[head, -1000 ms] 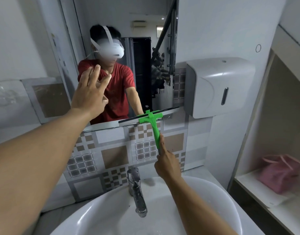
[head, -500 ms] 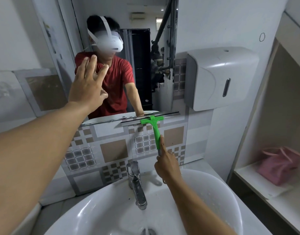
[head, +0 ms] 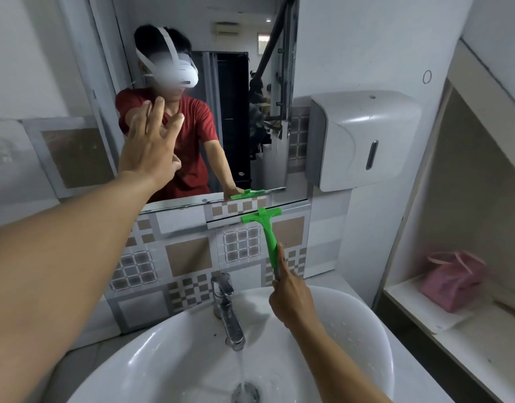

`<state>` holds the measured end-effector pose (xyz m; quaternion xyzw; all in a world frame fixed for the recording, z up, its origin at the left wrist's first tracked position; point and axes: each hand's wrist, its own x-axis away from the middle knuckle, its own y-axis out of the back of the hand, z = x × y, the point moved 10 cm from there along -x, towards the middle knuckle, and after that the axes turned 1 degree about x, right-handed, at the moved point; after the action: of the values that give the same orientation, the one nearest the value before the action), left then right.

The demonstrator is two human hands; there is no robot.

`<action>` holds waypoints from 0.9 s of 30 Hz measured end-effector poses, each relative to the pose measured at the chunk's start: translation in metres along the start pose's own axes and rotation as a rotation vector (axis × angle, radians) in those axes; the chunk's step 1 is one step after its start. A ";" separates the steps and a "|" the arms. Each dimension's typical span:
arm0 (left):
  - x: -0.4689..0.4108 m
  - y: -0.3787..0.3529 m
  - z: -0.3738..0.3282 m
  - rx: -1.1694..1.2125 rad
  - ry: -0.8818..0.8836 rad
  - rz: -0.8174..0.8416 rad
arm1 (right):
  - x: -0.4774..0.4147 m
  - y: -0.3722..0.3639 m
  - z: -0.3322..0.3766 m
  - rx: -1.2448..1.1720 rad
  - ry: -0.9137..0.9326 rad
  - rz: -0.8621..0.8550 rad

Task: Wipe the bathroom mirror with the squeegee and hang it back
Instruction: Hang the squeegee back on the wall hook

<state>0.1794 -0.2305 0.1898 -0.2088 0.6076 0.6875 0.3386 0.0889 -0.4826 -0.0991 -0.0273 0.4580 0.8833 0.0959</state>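
The bathroom mirror (head: pixel 236 82) hangs on the wall above the tiled backsplash. A green squeegee (head: pixel 266 228) with a black blade is held upright, its blade lying against the tiles just below the mirror's bottom edge. My right hand (head: pixel 291 298) grips the lower end of its handle, above the sink. My left hand (head: pixel 150 152) is raised with fingers spread, its fingertips at the left part of the mirror glass; whether it presses the glass I cannot tell. It holds nothing.
A white basin (head: pixel 352 330) lies below, with water running from the chrome tap (head: pixel 225 309) into the drain. A white paper dispenser (head: pixel 364 141) is mounted right of the mirror. A pink bag (head: pixel 454 282) sits on a shelf at right.
The squeegee has slid down off the mirror's bottom edge onto the tiles. My left hand stays at the glass. Water now runs from the tap.
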 end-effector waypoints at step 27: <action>0.123 0.152 -0.261 0.281 -0.320 0.350 | 0.096 0.269 0.057 0.394 0.553 -0.298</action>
<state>-0.0462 -0.4639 0.1638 0.0596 0.6624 0.6689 0.3320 -0.0555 -0.5736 0.1372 -0.3123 0.6190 0.7137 0.0996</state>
